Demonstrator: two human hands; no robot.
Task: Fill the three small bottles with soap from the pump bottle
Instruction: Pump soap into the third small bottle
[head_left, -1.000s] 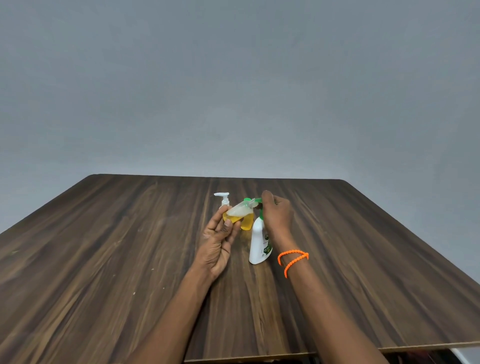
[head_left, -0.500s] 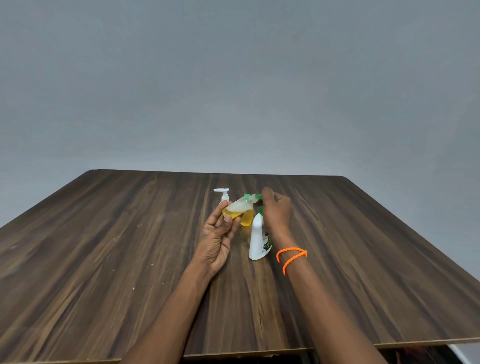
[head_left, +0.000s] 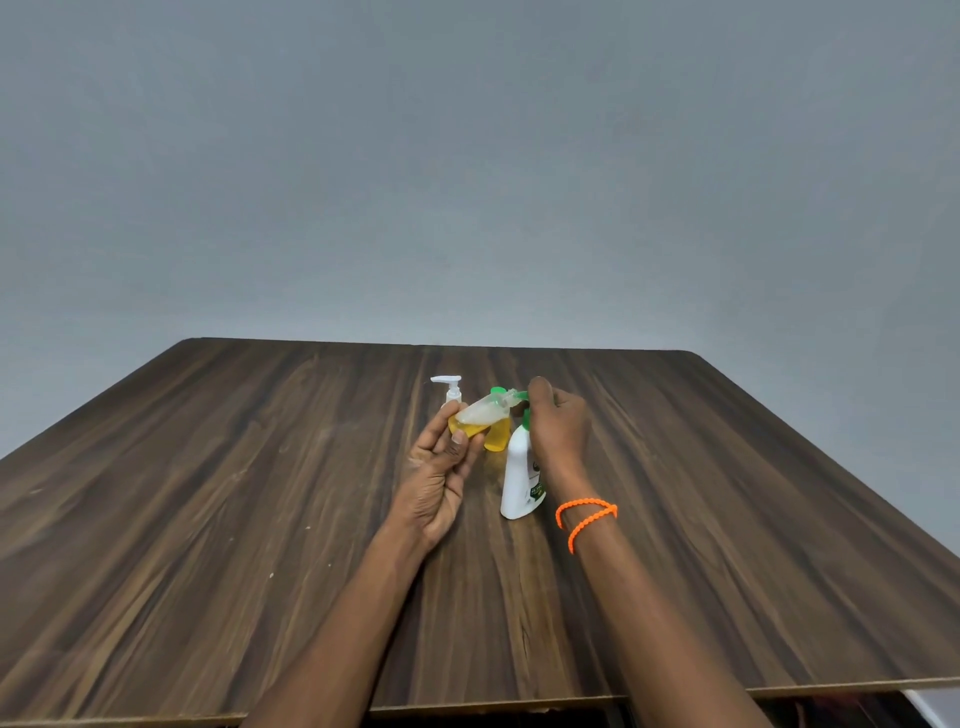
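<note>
We see the left hand (head_left: 439, 470) holding a small clear plastic bottle (head_left: 480, 420), part-filled with yellow soap, tilted with its mouth up against the green spout of the tall white pump bottle (head_left: 521, 475) that stands on the dark wood-grain table (head_left: 208, 493). The right hand (head_left: 558, 428), an orange beaded bracelet (head_left: 587, 517) on its wrist, sits atop the pump bottle, fingers curled over the pump head. Just behind the pump bottle, to its left, stands a small yellow-filled bottle with a green cap (head_left: 497, 431); farther left of it a small bottle with a white pump top (head_left: 451, 391).
</note>
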